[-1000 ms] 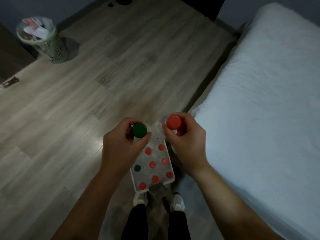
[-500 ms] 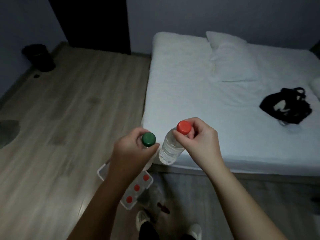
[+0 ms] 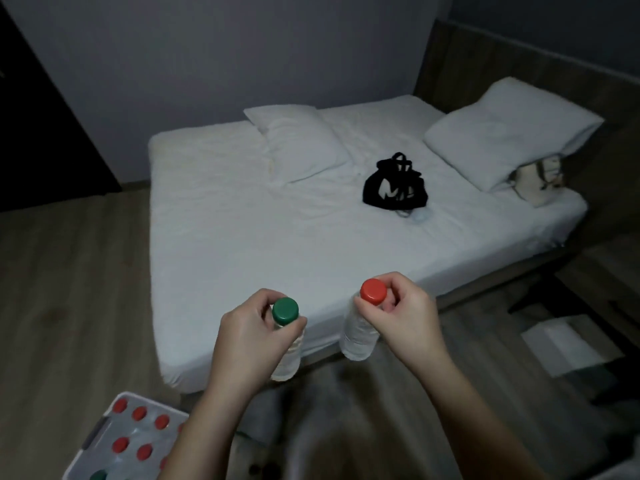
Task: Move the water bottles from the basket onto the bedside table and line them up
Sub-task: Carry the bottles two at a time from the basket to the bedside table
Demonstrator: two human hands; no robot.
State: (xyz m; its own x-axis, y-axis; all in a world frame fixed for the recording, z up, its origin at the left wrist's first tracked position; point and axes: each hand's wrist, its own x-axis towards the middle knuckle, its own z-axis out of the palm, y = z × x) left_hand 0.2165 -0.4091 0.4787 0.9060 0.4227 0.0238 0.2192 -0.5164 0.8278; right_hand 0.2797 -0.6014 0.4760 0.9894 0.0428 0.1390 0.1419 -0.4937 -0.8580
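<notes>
My left hand (image 3: 244, 336) grips a clear water bottle with a green cap (image 3: 285, 310) by its neck; the bottle hangs upright. My right hand (image 3: 403, 318) holds a second clear bottle with a red cap (image 3: 373, 291) the same way. Both bottles hang in the air in front of the bed's near edge. The white basket (image 3: 100, 433) stands on the floor at the lower left, partly behind my left forearm, with several red-capped bottles (image 3: 139, 414) and one green-capped bottle (image 3: 98, 475) upright in it. A dark bedside table (image 3: 613, 271) shows at the right edge, mostly in shadow.
A white bed (image 3: 277, 244) fills the middle, with two pillows (image 3: 298, 142), a black bag (image 3: 394, 188) and a pale bag (image 3: 538, 180) on it. A white sheet or box (image 3: 561, 344) lies on the floor at right. Wooden floor runs along the left.
The view has swung up and to the right, from the basket and floor to the bed. Both hands carry their bottles higher and rightward; the basket has dropped to the lower left corner.
</notes>
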